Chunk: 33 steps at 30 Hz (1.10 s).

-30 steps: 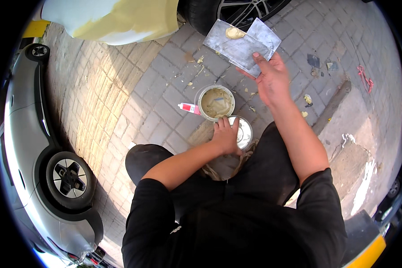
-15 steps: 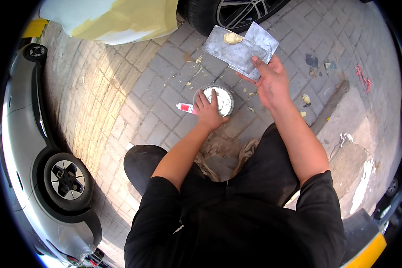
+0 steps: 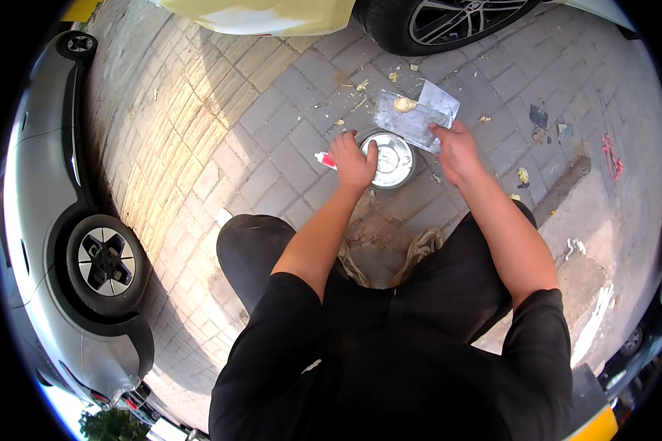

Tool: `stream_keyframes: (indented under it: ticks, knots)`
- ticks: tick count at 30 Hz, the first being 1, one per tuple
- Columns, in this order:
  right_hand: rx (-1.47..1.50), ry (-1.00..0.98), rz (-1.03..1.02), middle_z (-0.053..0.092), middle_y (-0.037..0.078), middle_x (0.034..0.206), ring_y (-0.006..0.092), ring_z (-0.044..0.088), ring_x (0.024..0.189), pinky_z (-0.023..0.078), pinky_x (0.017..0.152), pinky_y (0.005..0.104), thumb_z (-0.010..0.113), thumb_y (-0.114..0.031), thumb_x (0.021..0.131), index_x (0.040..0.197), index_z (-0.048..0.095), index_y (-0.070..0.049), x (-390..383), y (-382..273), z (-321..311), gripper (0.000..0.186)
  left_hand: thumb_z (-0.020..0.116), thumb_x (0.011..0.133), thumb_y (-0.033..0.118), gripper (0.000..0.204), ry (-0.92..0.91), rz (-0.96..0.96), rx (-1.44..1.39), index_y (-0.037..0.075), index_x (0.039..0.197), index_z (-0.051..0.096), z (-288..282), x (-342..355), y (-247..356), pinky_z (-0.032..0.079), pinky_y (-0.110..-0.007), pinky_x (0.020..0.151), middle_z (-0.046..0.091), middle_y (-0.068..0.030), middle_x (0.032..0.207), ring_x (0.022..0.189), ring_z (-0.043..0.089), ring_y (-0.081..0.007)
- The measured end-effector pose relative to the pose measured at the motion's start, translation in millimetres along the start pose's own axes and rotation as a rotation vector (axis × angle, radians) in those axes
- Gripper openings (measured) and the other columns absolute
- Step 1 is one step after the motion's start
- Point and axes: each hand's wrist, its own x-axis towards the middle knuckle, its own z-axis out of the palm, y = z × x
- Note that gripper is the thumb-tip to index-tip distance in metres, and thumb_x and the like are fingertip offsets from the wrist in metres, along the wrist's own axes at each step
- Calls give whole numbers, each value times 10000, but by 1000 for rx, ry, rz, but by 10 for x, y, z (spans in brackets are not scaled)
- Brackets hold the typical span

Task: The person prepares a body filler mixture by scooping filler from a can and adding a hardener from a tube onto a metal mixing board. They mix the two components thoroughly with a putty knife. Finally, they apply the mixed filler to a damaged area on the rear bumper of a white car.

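My left hand (image 3: 354, 165) is closed beside the left rim of a round metal tin (image 3: 392, 163), its thumb on the rim. A small red and white tube (image 3: 326, 160) sticks out from the outer side of this hand; its other end is hidden under the fingers. In my right hand (image 3: 460, 153) are two thin grey flat filler spreaders (image 3: 421, 125), overlapping and fanned apart, with the thumb on top. A lump of beige putty (image 3: 404, 105) lies on the left spreader. The spreaders are just beyond the tin's upper right side.
A car's yellow-patched panel (image 3: 287, 16) and wheel (image 3: 449, 29) stand at the far edge. On the left is a silver car (image 3: 48, 242). Putty scraps, dark flakes (image 3: 538, 116) and a pink string (image 3: 612, 156) lie on the grey paving.
My left hand has slid off the tin's lid to its left side, and the tube has shifted slightly left with it. My right hand has come lower and closer to the tin with the spreaders.
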Motion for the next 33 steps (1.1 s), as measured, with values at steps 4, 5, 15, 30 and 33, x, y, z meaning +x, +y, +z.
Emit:
stream_keyframes:
  ticks: [4, 5, 15, 30, 33]
  knots:
    - [-45, 165, 213, 584, 85, 1067, 212, 552, 963, 427, 829, 428, 588, -106, 883, 1143, 493, -54, 18, 415, 90, 282, 636, 807, 319, 465, 128, -544, 86, -52, 1065, 526, 155, 205, -641, 420, -487, 910, 585, -257, 1050, 1096, 527, -395]
    - [-53, 202, 228, 585, 95, 1014, 206, 539, 924, 406, 822, 416, 585, -118, 877, 1122, 501, -40, 90, 590, 127, 270, 633, 811, 305, 490, 86, -685, 22, -65, 1104, 498, 223, 167, -888, 436, -484, 917, 568, -273, 1097, 1113, 526, -405]
    - [-252, 269, 374, 646, 209, 1048, 305, 634, 988, 509, 785, 408, 609, -69, 763, 1150, 542, 108, 210, 1376, -58, 431, 617, 828, 366, 770, -475, -621, 91, 142, 1484, 281, 835, 41, -1606, 389, -449, 1026, 385, -374, 1358, 1229, 460, -463]
    - [-503, 83, 12, 604, 190, 761, 288, 617, 740, 483, 695, 403, 581, -345, 917, 1029, 522, 80, -374, 1146, 1057, 444, 707, 771, 128, 488, -210, -99, 139, -8, 1139, 418, -539, 430, -490, 451, -438, 895, 507, -289, 1145, 1025, 553, -400]
    - [-335, 118, 3, 580, 118, 698, 218, 580, 663, 467, 636, 371, 516, -400, 972, 1024, 536, 50, -220, 1324, 1059, 453, 715, 770, 115, 605, -383, -91, -103, -91, 1220, 368, -927, 302, 20, 442, -440, 929, 483, -319, 1183, 1109, 510, -433]
